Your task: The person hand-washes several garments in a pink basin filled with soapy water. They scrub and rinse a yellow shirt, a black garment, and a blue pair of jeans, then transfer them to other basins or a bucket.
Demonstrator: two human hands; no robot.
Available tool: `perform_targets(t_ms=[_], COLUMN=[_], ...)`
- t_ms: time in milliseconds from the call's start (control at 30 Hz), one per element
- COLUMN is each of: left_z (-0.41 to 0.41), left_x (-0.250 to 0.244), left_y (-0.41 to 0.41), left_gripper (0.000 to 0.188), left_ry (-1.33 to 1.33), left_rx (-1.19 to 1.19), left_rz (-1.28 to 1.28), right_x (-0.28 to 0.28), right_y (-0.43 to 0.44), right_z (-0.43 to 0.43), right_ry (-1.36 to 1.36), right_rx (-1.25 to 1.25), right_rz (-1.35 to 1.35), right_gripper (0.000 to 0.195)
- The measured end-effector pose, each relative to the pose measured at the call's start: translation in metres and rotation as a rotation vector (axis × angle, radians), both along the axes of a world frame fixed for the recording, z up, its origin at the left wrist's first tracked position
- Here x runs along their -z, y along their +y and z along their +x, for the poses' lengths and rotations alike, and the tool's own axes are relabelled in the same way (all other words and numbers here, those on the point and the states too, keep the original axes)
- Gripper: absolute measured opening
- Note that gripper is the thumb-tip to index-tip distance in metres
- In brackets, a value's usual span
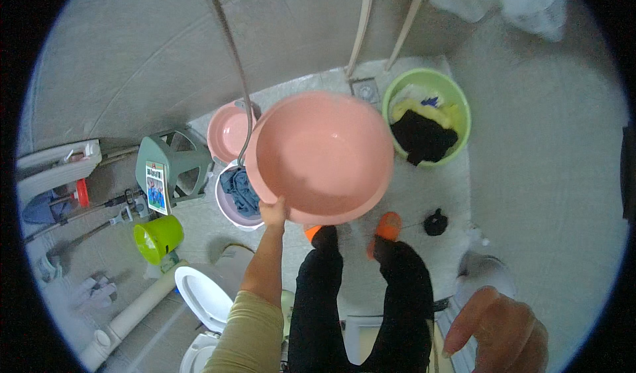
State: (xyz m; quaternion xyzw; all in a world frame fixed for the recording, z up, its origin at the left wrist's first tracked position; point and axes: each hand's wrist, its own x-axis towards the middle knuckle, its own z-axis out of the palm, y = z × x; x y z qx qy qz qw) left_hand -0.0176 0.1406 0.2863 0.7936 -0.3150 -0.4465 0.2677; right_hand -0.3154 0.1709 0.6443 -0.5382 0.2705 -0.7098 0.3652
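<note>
My left hand (274, 211) grips the near left rim of a large pink plastic basin (323, 159), held up over the floor and tilted towards me. Nothing shows inside the basin. My right hand (502, 328) is raised at the lower right, away from the basin; its fingers are bent and I cannot tell whether it holds anything. To the right of the basin stands a green tub (464, 124) with black, yellow and white cloths. Behind its left side are a small pink basin (227, 133) and a pale purple basin (226, 209) with blue cloth (240, 191).
A grey-green stool (171, 159) bearing a booklet (157, 188), a lime bucket (159, 239) and an open toilet lid (204, 296) are at the left. A hose (231, 40) hangs down by the basins. A floor drain (365, 91) and a black round object (436, 223) lie on the floor.
</note>
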Motion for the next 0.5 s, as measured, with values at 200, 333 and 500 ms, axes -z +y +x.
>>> perform_targets(t_ms=[200, 333, 500], left_z=[0.037, 0.038, 0.082], left_x=[0.102, 0.143, 0.198], left_y=[-0.017, -0.012, -0.005], left_gripper=[0.038, 0.026, 0.012], left_ry=[0.198, 0.325, 0.252], left_rx=[0.069, 0.161, 0.229], left_rz=[0.088, 0.004, 0.058], right_x=[0.095, 0.174, 0.333], right_y=[0.007, 0.005, 0.041], right_z=[0.006, -0.008, -0.084], right_ry=[0.008, 0.122, 0.199], right_rx=[0.019, -0.061, 0.134], right_rz=[0.323, 0.343, 0.553], right_gripper=[0.013, 0.014, 0.038])
